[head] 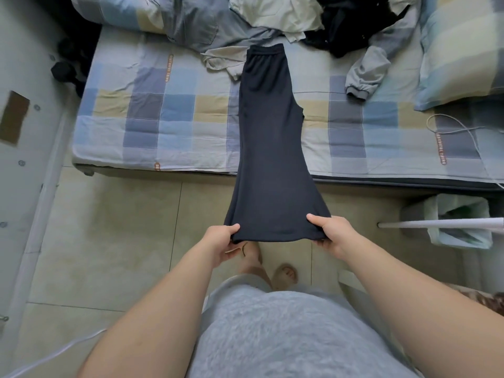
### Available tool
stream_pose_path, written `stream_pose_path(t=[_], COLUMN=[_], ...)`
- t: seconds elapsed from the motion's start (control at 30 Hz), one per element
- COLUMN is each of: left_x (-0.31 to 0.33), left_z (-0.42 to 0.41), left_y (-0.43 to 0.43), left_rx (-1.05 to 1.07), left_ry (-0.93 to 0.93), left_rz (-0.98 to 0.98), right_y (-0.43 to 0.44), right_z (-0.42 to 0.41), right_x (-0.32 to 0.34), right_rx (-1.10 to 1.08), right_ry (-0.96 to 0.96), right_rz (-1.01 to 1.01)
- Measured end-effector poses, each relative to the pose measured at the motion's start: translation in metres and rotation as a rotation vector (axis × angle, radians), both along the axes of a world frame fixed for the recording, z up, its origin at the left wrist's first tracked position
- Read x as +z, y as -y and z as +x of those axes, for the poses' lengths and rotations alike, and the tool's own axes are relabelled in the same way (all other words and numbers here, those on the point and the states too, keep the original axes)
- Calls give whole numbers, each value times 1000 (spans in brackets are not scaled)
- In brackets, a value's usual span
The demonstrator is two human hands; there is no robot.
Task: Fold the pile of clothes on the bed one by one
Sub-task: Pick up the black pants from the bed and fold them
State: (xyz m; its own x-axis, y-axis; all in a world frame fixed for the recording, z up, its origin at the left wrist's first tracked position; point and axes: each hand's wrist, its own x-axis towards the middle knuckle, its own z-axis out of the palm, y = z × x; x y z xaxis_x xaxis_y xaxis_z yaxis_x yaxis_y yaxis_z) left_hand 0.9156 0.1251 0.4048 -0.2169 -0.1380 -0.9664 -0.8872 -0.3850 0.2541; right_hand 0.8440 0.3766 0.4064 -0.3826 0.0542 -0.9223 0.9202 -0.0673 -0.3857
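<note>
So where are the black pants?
Head view, centre: the black pants stretch from the checked bed, waistband beside the clothes pile, over the floor to the left hand and right hand gripping the hem.

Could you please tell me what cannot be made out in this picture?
Head view:
Fingers of the left hand and right hand: hidden under the trousers hem.
Pile of clothes: cut off by the top edge, count unclear.
Lettering on the bedsheet: too small to read.
Bin contents: hidden by its liner.
</note>
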Motion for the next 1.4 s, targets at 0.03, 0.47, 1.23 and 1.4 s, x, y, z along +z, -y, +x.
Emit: stream_pose_path(t=[0.03, 0.47, 1.23, 1.4], left_x=[0, 16, -3, -61], left_z=[11, 44, -355, -450], left_y=[-6, -42, 91, 104], left_rx=[-12, 89, 255, 244], left_ry=[8, 0, -89, -63], left_rz=[-2, -22, 224, 222], right_y=[-6, -36, 108, 123], right_z=[11, 49, -326, -412], right_x=[-2, 7, 8, -51], right_rx=[-10, -72, -421, -471], right_ry=[10, 47, 9, 27], right_rz=[-5, -16, -53, -37])
